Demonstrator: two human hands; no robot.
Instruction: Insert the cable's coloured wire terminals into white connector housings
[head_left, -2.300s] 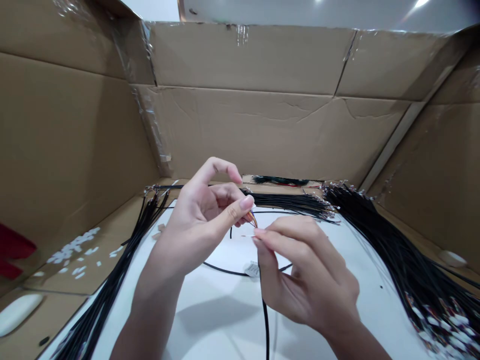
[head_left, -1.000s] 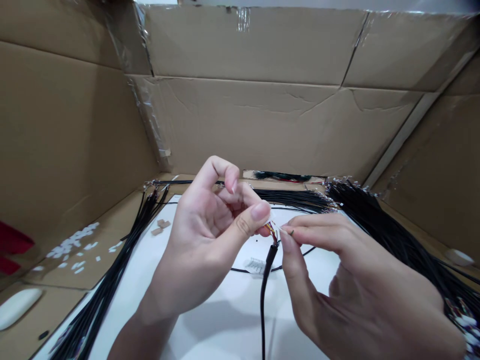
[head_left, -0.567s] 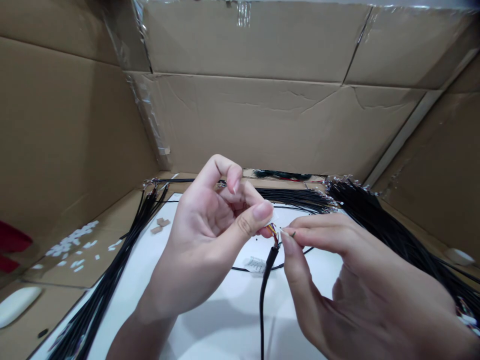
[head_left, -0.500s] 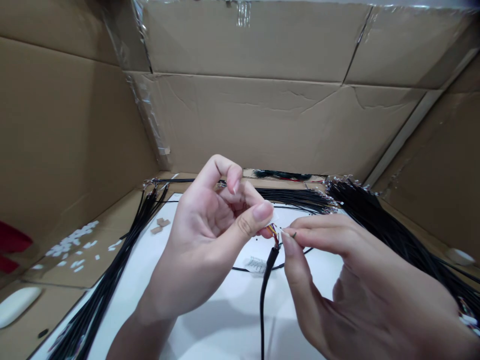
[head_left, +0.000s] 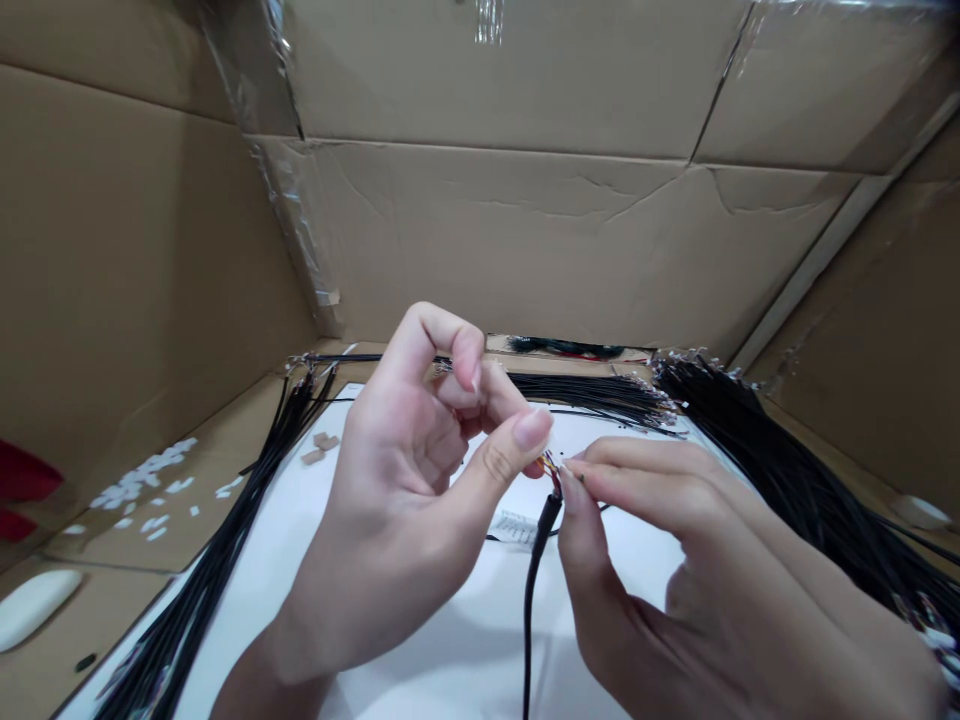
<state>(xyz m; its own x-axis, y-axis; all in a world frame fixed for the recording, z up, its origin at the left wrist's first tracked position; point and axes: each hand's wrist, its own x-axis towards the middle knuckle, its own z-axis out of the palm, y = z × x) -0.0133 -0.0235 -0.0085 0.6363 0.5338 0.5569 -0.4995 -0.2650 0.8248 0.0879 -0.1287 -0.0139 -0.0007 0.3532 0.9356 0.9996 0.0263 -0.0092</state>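
My left hand (head_left: 427, 500) pinches the end of a black cable (head_left: 534, 580) between thumb and forefinger. Thin coloured wires (head_left: 550, 468), yellow, red and purple among them, fan out of the cable's sheath there. What sits under the left fingertips, perhaps a small white connector, is mostly covered. Close on the right, my right hand (head_left: 660, 540) has thumb and fingertips pressed together beside the wires. A tiny dark-green tip, like a wire end, pokes out of that pinch. From the joined hands the cable hangs down over the white board (head_left: 420, 660).
Black cable bundles lie at the left (head_left: 247, 510), back (head_left: 592, 395) and right (head_left: 795, 470). White bits (head_left: 142, 480) litter the cardboard at left, with a white oval object (head_left: 37, 608) nearer. A printed label (head_left: 514, 528) lies behind the cable. Cardboard walls (head_left: 480, 230) enclose the space.
My right hand has shifted slightly left, nearer the wires, and less of the green tip shows. My left hand keeps its pinch almost in place.
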